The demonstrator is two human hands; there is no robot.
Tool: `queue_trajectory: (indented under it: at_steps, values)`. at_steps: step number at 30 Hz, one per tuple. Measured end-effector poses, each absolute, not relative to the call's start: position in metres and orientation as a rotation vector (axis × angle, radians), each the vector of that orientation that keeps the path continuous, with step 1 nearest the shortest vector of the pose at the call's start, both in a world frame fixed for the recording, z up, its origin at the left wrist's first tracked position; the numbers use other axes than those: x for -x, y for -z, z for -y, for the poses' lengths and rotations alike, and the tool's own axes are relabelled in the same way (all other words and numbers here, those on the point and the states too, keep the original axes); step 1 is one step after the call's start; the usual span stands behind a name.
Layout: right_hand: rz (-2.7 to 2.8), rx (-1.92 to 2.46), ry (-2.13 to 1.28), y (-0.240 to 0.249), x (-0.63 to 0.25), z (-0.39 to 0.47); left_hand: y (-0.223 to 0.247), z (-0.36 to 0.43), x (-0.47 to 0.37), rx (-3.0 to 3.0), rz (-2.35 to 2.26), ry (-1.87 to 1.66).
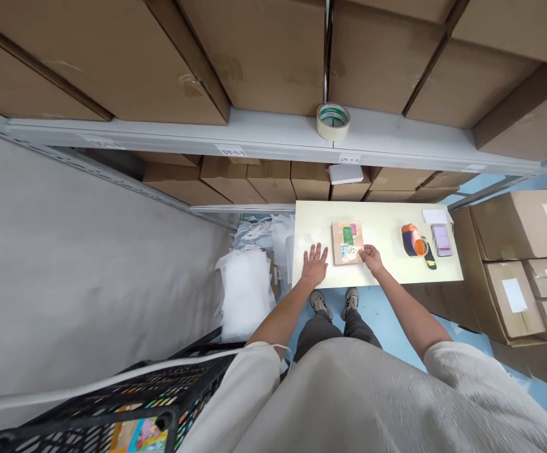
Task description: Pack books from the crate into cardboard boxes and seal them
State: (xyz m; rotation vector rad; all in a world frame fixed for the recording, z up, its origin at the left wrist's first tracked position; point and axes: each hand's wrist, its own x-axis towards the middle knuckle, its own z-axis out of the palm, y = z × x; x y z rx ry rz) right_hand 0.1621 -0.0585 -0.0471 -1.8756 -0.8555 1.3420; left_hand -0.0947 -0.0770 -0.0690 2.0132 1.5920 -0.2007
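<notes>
A small book or flat packet (pixel 348 243) with a tan cover and a green, pink and blue print lies on the pale yellow tabletop (pixel 311 220). My left hand (pixel 315 264) rests on the tabletop to its left, fingers spread, holding nothing. The thumb and fingers of my right hand (pixel 372 258) pinch the lower right edge of the packet. Further right on the table are an orange and dark tape dispenser (pixel 414 240), a black and yellow tool (pixel 430 257) and a purple packet (pixel 442 240) beside a white slip (pixel 436 216).
Shelves of cardboard boxes (pixel 273 50) rise behind the table, with a tape roll (pixel 332 122) on the shelf edge. White sheets (pixel 245 289) are stacked at the left. A black crate (pixel 174 396) stands lower left; labelled cartons (pixel 513 296) are at the right.
</notes>
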Motion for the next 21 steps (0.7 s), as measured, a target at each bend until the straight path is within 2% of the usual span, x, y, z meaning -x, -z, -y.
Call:
queue_trajectory:
  at_steps: [4,8,13,21]
  values:
    - [0.986,2.085,-1.301,0.055,-0.162,0.071,0.060,0.080,0.081,-2.024,-1.620,0.169]
    - [1.195,2.226,-1.107,0.058,-0.169,0.074,0.052,0.088,0.057,-2.086,-1.512,0.149]
    - [1.060,2.498,-0.848,0.059,-0.193,0.067,0.051,0.092,0.039,-2.143,-1.434,0.184]
    - [0.899,2.589,-1.023,0.057,-0.210,0.049,0.044,0.096,0.042,-2.084,-1.493,0.253]
